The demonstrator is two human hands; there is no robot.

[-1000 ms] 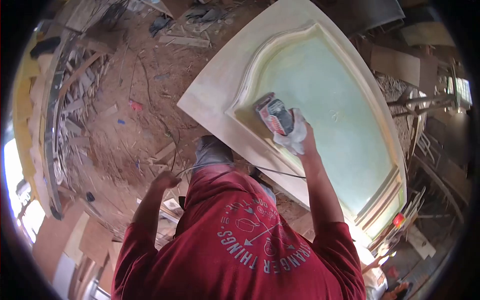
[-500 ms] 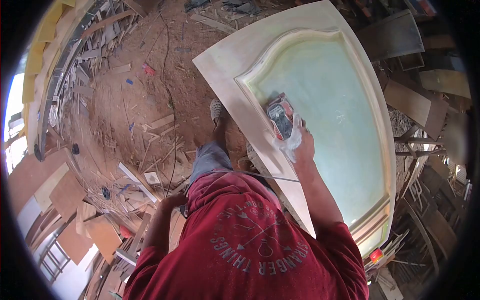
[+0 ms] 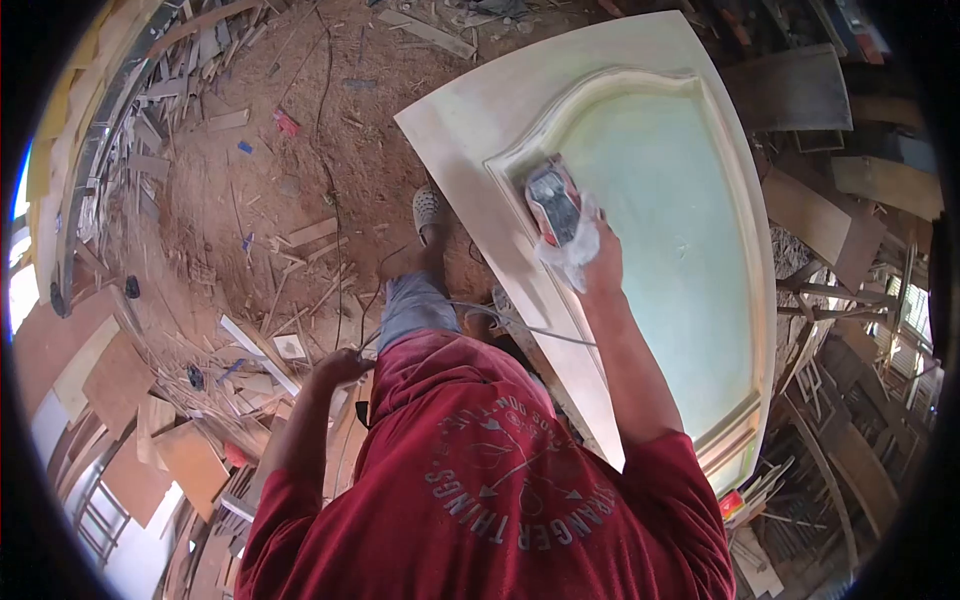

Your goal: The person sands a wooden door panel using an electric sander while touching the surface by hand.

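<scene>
Your red shirt (image 3: pixel 490 470) carries the only wording you can read here, pale capitals set in a ring on the chest and seen upside down from your viewpoint. Along the arc nearer your collar you can make out "STRANGER" (image 3: pixel 575 527) to the right and "THINGS" (image 3: pixel 460 507), with a full stop, to the left. On the arc nearer your waist, folds break up the letters, and you can pick out little beyond "DON". Crossed arrows are printed inside the ring. The markings on your power sander (image 3: pixel 552 207) are too small and blurred to read.
</scene>
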